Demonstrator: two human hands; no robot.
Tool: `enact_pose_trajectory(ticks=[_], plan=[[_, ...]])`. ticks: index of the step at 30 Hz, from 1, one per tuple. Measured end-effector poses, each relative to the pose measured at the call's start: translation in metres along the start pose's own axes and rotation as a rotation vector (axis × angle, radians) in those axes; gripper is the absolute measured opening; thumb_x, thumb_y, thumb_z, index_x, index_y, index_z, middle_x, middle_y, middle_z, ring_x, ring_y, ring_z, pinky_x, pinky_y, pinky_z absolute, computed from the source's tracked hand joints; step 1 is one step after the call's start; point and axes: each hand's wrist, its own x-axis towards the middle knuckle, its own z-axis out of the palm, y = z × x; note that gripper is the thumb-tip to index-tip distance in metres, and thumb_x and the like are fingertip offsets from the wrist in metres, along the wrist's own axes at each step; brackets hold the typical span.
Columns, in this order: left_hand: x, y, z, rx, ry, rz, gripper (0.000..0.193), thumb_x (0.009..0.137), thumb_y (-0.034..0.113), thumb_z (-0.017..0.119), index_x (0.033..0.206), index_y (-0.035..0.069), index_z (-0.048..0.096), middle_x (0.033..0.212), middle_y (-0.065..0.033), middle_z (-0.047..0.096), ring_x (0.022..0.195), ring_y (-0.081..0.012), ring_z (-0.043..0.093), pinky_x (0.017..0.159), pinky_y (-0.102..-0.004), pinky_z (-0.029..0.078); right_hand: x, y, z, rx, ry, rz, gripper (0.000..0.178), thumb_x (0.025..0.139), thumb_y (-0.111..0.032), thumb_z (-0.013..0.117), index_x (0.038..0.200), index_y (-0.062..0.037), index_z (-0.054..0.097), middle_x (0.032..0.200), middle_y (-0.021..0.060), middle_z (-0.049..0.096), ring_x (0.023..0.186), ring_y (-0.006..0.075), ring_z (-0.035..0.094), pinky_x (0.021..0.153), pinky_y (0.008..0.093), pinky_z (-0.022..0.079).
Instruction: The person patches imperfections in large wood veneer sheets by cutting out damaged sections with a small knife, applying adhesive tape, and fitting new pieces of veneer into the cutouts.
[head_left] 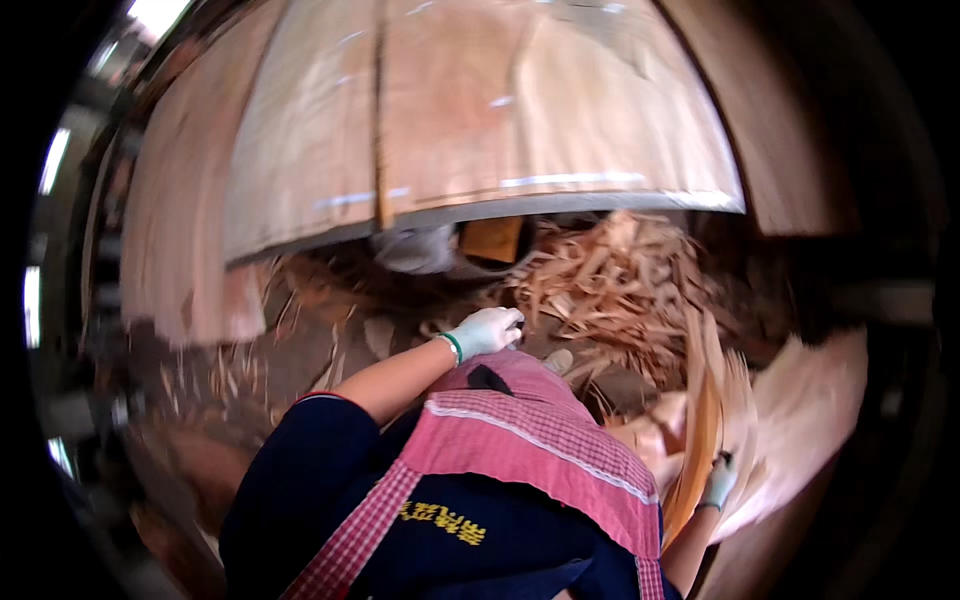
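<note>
My left hand (486, 331), in a pale glove with a green cuff, is in front of my checked pink apron (540, 430). Its fingers are curled, with something dark at their tips that blur keeps me from making out. Low on the right, my gloved right hand (718, 482) is closed at the edge of long, thin wood veneer strips (705, 410). A wider pale veneer sheet (800, 420) lies beside that hand. Ahead of me, broad veneer sheets (450, 120) cover a raised bench with a straight grey front edge (480, 212).
A tangled heap of veneer scraps (610, 290) lies on the floor under the bench's right side. Beneath the edge sit a whitish bag (415, 250) and a dark round container with a yellowish piece (490, 240). More veneer (180, 220) hangs at the left.
</note>
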Motion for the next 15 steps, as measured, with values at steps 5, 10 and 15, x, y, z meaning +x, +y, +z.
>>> enact_pose_trajectory(ticks=[5,10,15], plan=[[-0.056,-0.106,0.017,-0.297,0.77,-0.499,0.024,0.086,0.023,0.059,0.101,0.003,0.063,0.095,-0.0228,0.066,0.093,-0.0392,0.063,0.083,-0.0457,0.049,0.047,-0.176,0.024,0.1,-0.168,0.059,0.033,0.098,-0.026,0.051,0.11,0.0015,0.065,0.082,0.0073,0.066,0.067,0.0133,0.056,0.062,0.0252,0.044],[-0.045,-0.184,-0.053,0.27,1.055,-0.686,0.031,0.089,0.028,0.055,0.101,0.0,0.064,0.102,-0.0274,0.062,0.091,-0.0436,0.06,0.087,-0.0521,0.046,0.017,-0.333,0.13,0.138,-0.458,-0.082,0.028,0.098,-0.027,0.056,0.108,-0.0025,0.066,0.078,0.0029,0.062,0.058,0.0081,0.053,0.05,0.0214,0.04],[-0.024,-0.216,-0.077,-0.004,0.53,-0.981,0.033,0.089,0.027,0.054,0.098,0.001,0.072,0.108,-0.0201,0.067,0.096,-0.0379,0.066,0.085,-0.0458,0.052,-0.063,-0.415,0.256,0.027,-0.855,-0.494,0.021,0.095,-0.017,0.055,0.11,-0.0065,0.066,0.089,0.0049,0.069,0.074,0.0158,0.063,0.059,0.0269,0.049]])
